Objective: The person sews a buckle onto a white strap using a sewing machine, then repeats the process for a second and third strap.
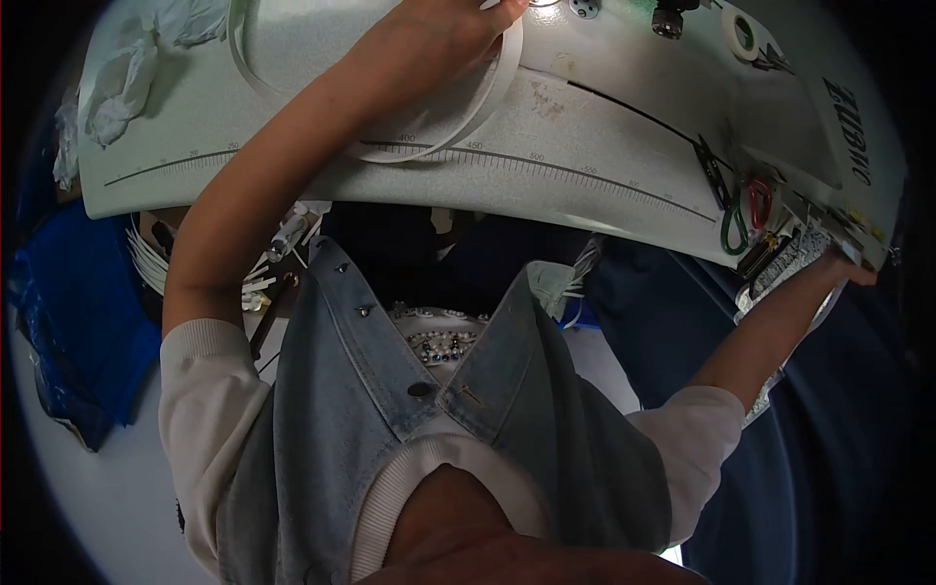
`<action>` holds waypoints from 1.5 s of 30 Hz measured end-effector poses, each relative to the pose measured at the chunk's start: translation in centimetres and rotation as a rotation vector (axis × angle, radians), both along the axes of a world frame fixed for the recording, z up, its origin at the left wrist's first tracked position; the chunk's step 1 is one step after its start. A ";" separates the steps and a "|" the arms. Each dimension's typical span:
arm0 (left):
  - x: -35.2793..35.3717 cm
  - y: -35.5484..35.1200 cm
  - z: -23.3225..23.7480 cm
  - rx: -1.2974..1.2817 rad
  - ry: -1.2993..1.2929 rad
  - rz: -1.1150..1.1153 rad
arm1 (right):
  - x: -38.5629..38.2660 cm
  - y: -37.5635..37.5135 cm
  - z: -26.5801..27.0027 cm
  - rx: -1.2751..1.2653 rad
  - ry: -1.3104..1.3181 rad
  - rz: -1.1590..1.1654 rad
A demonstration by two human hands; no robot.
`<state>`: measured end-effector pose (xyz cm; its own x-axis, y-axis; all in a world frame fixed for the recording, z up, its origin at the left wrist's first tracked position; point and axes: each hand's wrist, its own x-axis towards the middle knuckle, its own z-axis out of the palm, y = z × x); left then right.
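Note:
My left hand (444,34) reaches to the top edge of the view, its fingers closed on a white band (509,73), close to the round metal plate (546,18) of a sewing machine. The band hangs in a wide loop over the white machine table (390,174), crossing its printed ruler. My right hand (850,267) is far out to the right, at the table's right end beside a silver, crinkled wrapping (804,252). Its fingers are mostly hidden, and I cannot tell what they hold.
Green-handled scissors (734,226), a red-handled tool (760,202) and black snips (712,171) lie at the table's right. A white tape roll (741,33) is behind them. Crumpled clear plastic (125,93) lies at the left. A blue bag (83,312) hangs below.

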<state>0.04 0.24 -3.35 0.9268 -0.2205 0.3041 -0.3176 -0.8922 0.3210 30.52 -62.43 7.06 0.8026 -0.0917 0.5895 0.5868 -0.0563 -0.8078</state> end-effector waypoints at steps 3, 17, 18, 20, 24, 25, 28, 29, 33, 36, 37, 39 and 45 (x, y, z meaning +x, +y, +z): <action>0.1 0.0 0.0 0.007 0.006 0.006 | 4.3 -6.0 5.8 -0.091 0.345 -0.159; 0.2 -0.2 -0.2 0.044 0.031 0.038 | -6.6 6.9 -3.7 0.089 0.062 -0.215; 0.1 -0.4 -0.1 0.044 0.036 0.048 | -6.5 6.7 -2.1 0.106 0.112 -0.267; 0.1 -0.2 -0.4 0.049 0.014 0.044 | -4.0 6.9 3.8 -0.053 0.390 -0.403; 0.1 -0.1 -0.6 0.030 -0.108 0.020 | 8.3 -9.2 7.2 -0.184 0.648 -0.371; 0.1 -0.1 -0.7 0.024 -0.110 0.021 | 7.7 -9.0 6.7 -0.168 0.613 -0.372; 0.3 -0.2 -0.6 0.013 -0.079 0.028 | 1.3 -3.0 2.8 -0.102 0.351 -0.374; 0.3 -0.3 -0.5 0.012 -0.059 0.032 | -0.4 -1.2 0.1 -0.094 0.109 -0.331; 0.3 -0.1 -0.3 0.011 -0.019 0.036 | -6.0 4.0 -4.3 0.018 0.072 -0.245; 0.4 -0.2 -0.2 0.004 -0.022 0.028 | -2.9 -0.1 0.7 -0.055 0.272 -0.318; 0.4 -0.1 -0.1 0.003 -0.030 0.026 | -0.1 -3.5 2.8 -0.118 0.425 -0.344; 0.4 -0.2 -0.2 -0.002 -0.028 0.022 | 8.2 -14.2 5.7 -0.277 0.716 -0.328; 0.4 0.0 0.0 -0.029 -0.028 0.014 | 1.6 -2.4 2.9 -0.180 0.264 -0.364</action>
<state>0.45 0.26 -3.36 0.9207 -0.1980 0.3363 -0.3142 -0.8872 0.3377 32.15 -64.85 9.99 0.8616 -0.3093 0.4026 0.2797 -0.3726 -0.8849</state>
